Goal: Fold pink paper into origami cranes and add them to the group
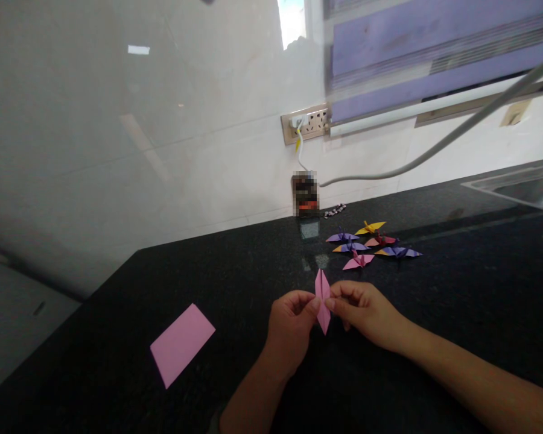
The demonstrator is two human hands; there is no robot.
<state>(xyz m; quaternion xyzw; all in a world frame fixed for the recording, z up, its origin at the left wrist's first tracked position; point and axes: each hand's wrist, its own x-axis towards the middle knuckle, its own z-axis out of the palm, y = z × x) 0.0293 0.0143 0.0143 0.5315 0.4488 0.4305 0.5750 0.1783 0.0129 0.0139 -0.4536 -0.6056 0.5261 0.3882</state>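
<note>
The pink fold (324, 313) is up between the two hands, over the dark desk (117, 337), one tip toward twelve o'clock, where it looks split by a dark slit, and the other toward six. The left hand (294, 322) pinches it from nine o'clock and the right hand (359, 310) from three, each grip closed down to thumb and fingers on the narrow middle. It is probably very light, crisp along its creases, barely slippery, and easy to crush or tear at the thin tips; the layered middle edges look the safest hold, with light pressure. Between eight and nine o'clock from it, well apart, pink paper (183, 345) lies flat. Near one o'clock, six cranes (380, 241) sit in a loose cluster. The desk looks smooth, speckled and faintly glossy, and its back edge meets a pale, shiny wall (185, 150). At twelve o'clock a blurred-out box (306, 196) stands against that wall beside a small chain (335, 211), under a socket (319, 120) with a plug in it. A grey cable (389, 175) runs off toward two o'clock, passing before a purple panel (380, 51).
</note>
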